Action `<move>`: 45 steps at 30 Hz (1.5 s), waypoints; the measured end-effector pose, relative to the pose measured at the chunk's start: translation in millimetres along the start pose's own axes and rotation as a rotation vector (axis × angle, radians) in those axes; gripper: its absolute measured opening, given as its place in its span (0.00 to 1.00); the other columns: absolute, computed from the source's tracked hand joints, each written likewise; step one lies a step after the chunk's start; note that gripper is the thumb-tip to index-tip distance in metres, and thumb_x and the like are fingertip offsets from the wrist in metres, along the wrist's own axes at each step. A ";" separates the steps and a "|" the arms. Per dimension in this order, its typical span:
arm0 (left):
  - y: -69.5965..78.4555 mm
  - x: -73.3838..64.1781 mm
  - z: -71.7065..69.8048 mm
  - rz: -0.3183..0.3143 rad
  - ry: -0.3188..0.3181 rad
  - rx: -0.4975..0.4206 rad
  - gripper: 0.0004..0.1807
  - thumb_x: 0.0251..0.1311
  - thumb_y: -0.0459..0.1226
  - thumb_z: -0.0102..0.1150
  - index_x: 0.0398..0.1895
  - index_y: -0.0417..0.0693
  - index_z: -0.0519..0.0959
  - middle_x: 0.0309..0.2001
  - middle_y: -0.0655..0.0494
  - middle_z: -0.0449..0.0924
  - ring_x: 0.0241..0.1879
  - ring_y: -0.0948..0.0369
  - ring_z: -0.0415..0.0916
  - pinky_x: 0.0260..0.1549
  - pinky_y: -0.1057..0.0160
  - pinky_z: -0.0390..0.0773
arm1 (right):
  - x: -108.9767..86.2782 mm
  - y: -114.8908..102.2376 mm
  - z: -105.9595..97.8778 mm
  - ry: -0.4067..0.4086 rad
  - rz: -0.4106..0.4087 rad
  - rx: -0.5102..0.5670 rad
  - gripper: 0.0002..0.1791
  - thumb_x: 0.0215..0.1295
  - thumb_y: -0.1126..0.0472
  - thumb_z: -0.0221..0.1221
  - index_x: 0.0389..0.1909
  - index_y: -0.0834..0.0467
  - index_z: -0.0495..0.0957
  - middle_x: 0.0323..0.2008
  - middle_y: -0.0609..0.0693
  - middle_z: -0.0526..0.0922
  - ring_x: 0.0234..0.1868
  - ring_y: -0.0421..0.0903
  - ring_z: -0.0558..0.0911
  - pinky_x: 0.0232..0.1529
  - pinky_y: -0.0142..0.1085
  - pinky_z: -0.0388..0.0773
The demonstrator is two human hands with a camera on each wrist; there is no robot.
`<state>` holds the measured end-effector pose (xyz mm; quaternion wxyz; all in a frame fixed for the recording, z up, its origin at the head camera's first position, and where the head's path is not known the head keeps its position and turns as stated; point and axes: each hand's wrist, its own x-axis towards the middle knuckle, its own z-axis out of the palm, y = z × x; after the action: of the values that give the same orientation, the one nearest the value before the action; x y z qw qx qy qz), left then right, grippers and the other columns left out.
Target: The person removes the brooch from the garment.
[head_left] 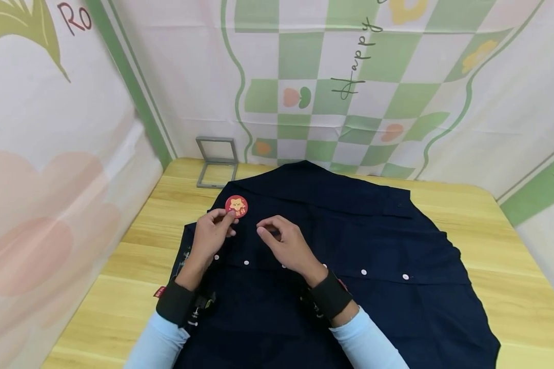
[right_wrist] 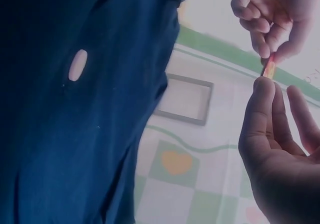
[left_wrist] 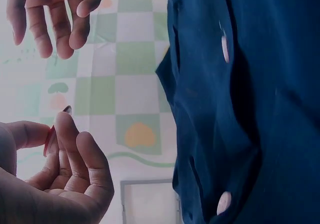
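My left hand (head_left: 212, 233) pinches a round red badge (head_left: 237, 203) by its lower edge, with a yellow star-shaped figure facing up. In the left wrist view the badge (left_wrist: 49, 141) shows edge-on between thumb and fingers. My right hand (head_left: 288, 243) hovers just to the right, its fingers loosely bent and nothing visible in them. In the right wrist view the badge (right_wrist: 270, 68) is a thin red and yellow edge. Beneath both hands a dark navy shirt (head_left: 369, 236) lies spread, with a row of white buttons (head_left: 363, 272) across it.
A grey hinged frame (head_left: 217, 163) stands unfolded at the table's back left. Pale wood tabletop (head_left: 138, 246) shows around the shirt. Behind it hangs a printed cloth (head_left: 300, 56) with green checks, and another cloth (head_left: 64, 154) borders the left side.
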<state>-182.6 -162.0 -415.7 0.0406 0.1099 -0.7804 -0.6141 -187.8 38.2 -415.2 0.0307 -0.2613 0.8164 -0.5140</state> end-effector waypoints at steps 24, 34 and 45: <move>-2.2 71.0 -25.5 -0.112 -0.011 -0.028 0.20 0.77 0.42 0.42 0.56 0.34 0.71 0.48 0.43 0.77 0.22 0.72 0.75 0.27 0.75 0.77 | 42.1 0.0 36.9 -0.043 0.050 0.009 0.16 0.75 0.56 0.53 0.55 0.60 0.77 0.52 0.53 0.79 0.54 0.47 0.80 0.51 0.40 0.81; -1.4 86.8 -33.7 -0.126 -0.016 -0.015 0.19 0.77 0.41 0.40 0.57 0.34 0.69 0.46 0.47 0.75 0.23 0.72 0.75 0.29 0.74 0.78 | 47.8 4.7 43.7 -0.064 0.050 -0.011 0.15 0.74 0.56 0.53 0.52 0.60 0.78 0.51 0.53 0.80 0.52 0.46 0.81 0.50 0.38 0.81; -2.0 111.1 -41.1 -0.172 -0.023 -0.061 0.20 0.78 0.42 0.37 0.57 0.34 0.69 0.47 0.49 0.75 0.25 0.70 0.77 0.33 0.71 0.80 | 54.3 8.4 49.6 -0.105 0.055 -0.008 0.16 0.75 0.55 0.52 0.53 0.60 0.78 0.51 0.53 0.79 0.52 0.46 0.80 0.50 0.36 0.81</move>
<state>-282.3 -226.1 -415.6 -0.0179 0.1681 -0.7493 -0.6402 -222.2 -24.8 -433.9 0.0864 -0.2657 0.8227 -0.4951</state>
